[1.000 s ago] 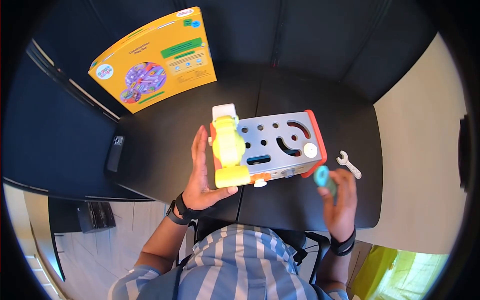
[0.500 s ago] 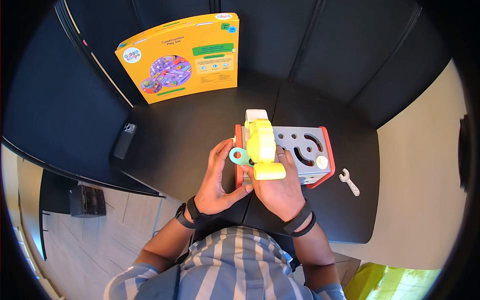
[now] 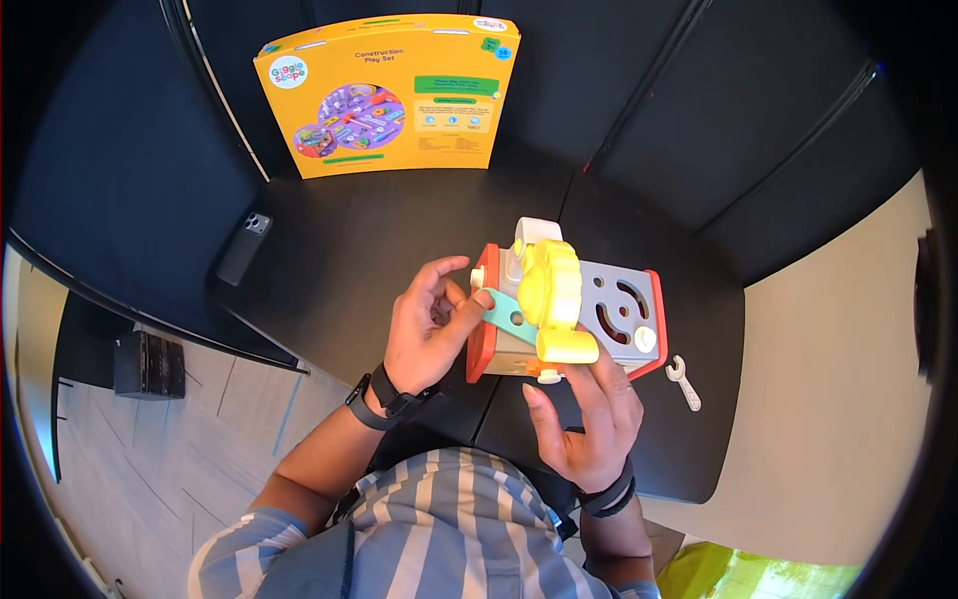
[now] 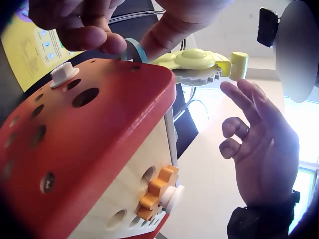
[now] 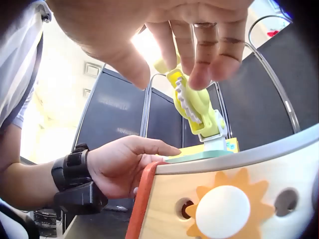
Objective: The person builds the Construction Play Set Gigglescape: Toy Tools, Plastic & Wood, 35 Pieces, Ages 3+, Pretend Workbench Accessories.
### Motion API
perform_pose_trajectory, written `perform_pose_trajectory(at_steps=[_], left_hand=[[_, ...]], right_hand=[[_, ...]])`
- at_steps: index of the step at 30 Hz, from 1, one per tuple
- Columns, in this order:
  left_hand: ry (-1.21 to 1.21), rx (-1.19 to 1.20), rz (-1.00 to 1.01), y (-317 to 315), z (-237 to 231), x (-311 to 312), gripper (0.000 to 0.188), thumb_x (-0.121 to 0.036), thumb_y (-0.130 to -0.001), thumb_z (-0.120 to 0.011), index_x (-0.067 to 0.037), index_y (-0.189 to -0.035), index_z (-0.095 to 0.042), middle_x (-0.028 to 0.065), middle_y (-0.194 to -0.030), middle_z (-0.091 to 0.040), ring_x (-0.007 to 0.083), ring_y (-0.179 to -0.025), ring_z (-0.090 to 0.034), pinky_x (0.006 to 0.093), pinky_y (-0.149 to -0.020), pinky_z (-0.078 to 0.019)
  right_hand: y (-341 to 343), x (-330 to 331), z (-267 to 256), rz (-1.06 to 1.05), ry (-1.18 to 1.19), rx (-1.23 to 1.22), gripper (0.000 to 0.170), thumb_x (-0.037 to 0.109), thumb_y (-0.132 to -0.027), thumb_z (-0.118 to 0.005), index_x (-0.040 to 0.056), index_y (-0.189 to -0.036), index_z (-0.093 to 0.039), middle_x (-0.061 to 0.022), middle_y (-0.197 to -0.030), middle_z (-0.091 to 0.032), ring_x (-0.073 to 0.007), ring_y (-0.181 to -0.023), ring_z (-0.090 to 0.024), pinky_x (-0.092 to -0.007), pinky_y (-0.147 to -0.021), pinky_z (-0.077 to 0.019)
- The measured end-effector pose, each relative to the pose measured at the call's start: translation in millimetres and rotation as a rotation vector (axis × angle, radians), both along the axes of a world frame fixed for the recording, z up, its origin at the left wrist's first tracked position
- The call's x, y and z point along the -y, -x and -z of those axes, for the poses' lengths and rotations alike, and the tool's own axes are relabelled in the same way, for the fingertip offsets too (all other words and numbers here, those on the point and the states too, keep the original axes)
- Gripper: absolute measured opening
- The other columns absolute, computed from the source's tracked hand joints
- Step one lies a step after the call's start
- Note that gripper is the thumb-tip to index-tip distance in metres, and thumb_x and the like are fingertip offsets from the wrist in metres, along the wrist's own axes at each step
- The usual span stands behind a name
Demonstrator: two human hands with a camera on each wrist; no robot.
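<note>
A toy workbench box with a grey perforated top [image 3: 614, 276] and red end panels [image 4: 119, 117] stands on the table. On its top lies a flat teal strip with holes [image 3: 499, 312]. My left hand [image 3: 424, 334] pinches the strip's left end between thumb and fingers, over the red edge. A yellow toy saw [image 3: 552, 285] with a white toothed blade [image 5: 184, 102] rises above the strip and covers part of it. Close by the saw's yellow handle is my right hand [image 3: 596, 424], fingers loosely bent. An orange gear [image 4: 157, 191] with a white bolt sits on the front side.
A white toy wrench [image 3: 684, 384] lies on the table right of the workbench. Behind stands a yellow play set box [image 3: 459, 60] against dark panels. Toward the left table edge is a phone [image 3: 242, 255]. A white bolt head [image 3: 647, 339] sits on the grey top's right corner.
The right hand has carried the teal piece from the right onto the workbench top, under the saw, and drawn back toward the body. The left hand now pinches the strip's end.
</note>
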State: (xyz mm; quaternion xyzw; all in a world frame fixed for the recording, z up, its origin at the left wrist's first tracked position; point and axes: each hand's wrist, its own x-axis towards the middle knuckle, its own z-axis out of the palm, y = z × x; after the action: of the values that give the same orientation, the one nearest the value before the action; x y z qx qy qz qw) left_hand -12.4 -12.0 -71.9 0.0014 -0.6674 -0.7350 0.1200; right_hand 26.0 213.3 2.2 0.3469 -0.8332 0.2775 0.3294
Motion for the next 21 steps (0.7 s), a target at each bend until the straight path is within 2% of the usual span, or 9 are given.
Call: perform_pose_trajectory(at_steps=[2,3,4,6,14,17,19,21], left_hand=[[0.078,0.003,-0.024,2,-7,-4,0.048,-0.009,-0.099,-0.08,0.001,-0.142,-0.06,-0.0041,-0.086,-0.061,0.0034,-0.079,-0.058,0.0212,-0.074,-0.046],[0.117,0.009,-0.035,3,-9,-5,0.048,-0.007,-0.098,-0.081,0.001,-0.14,-0.061,-0.0058,-0.081,-0.059,0.0014,-0.072,-0.054,0.0198,-0.067,-0.0434],[0.116,0.012,-0.036,4,-9,-5,0.048,-0.007,-0.098,-0.081,0.001,-0.14,-0.061,-0.0058,-0.081,-0.059,0.0014,-0.072,-0.054,0.0198,-0.067,-0.0434],[0.08,-0.007,-0.033,5,-10,-8,0.047,-0.004,-0.096,-0.081,0.001,-0.139,-0.062,-0.0075,-0.077,-0.056,-0.0002,-0.068,-0.048,0.0193,-0.063,-0.0389],[-0.026,-0.01,-0.024,7,-2,-14,0.033,0.001,-0.095,-0.079,0.001,-0.127,-0.07,-0.01,-0.079,-0.055,-0.0019,-0.069,-0.048,0.0171,-0.063,-0.0389],[-0.073,-0.011,-0.022,5,-1,-15,0.027,0.003,-0.095,-0.078,0.0,-0.122,-0.073,-0.0105,-0.08,-0.056,-0.0022,-0.069,-0.049,0.0163,-0.064,-0.0398],[-0.084,0.001,-0.019,6,0,-15,0.025,0.004,-0.095,-0.078,0.0,-0.119,-0.074,-0.0105,-0.081,-0.056,-0.0023,-0.069,-0.049,0.016,-0.064,-0.0402],[-0.021,-0.022,-0.044,7,4,-15,0.019,-0.001,-0.097,-0.079,-0.001,-0.115,-0.073,-0.0095,-0.079,-0.055,-0.0025,-0.066,-0.047,0.0177,-0.061,-0.0404]], right_hand=[[0,0,5,-0.002,-0.049,0.003,0.044,0.019,-0.085,-0.091,-0.0006,-0.12,-0.073,-0.0274,-0.135,-0.069,-0.032,-0.094,-0.076,-0.0358,-0.078,-0.0614],[-3,1,8,-0.008,0.021,-0.014,0.043,0.019,-0.085,-0.092,-0.001,-0.118,-0.073,-0.0293,-0.139,-0.066,-0.0306,-0.092,-0.076,-0.0343,-0.075,-0.0617],[-5,1,10,-0.012,0.09,-0.029,0.042,0.019,-0.085,-0.092,-0.0014,-0.117,-0.074,-0.0313,-0.143,-0.064,-0.0291,-0.09,-0.076,-0.0328,-0.072,-0.0619],[-5,0,5,-0.029,0.071,-0.017,0.041,0.019,-0.084,-0.092,-0.0013,-0.115,-0.074,-0.0324,-0.145,-0.062,-0.0278,-0.088,-0.077,-0.0321,-0.071,-0.0621],[-3,3,7,-0.092,0.1,-0.049,0.041,0.021,-0.084,-0.093,-0.0005,-0.114,-0.075,-0.0337,-0.148,-0.06,-0.0242,-0.08,-0.076,-0.0309,-0.068,-0.0615],[-8,3,3,-0.095,0.056,-0.021,0.038,0.022,-0.084,-0.093,0.0011,-0.11,-0.075,-0.0302,-0.144,-0.064,-0.0225,-0.075,-0.074,-0.0303,-0.066,-0.0609],[-10,-2,5,-0.117,0.022,-0.029,0.032,0.022,-0.084,-0.092,0.0033,-0.104,-0.075,-0.0246,-0.133,-0.071,-0.021,-0.072,-0.072,-0.0293,-0.064,-0.0588],[-11,-2,9,-0.101,0.008,-0.036,0.03,0.021,-0.084,-0.092,0.0041,-0.101,-0.075,-0.0216,-0.128,-0.074,-0.0199,-0.069,-0.071,-0.0287,-0.062,-0.0569]])
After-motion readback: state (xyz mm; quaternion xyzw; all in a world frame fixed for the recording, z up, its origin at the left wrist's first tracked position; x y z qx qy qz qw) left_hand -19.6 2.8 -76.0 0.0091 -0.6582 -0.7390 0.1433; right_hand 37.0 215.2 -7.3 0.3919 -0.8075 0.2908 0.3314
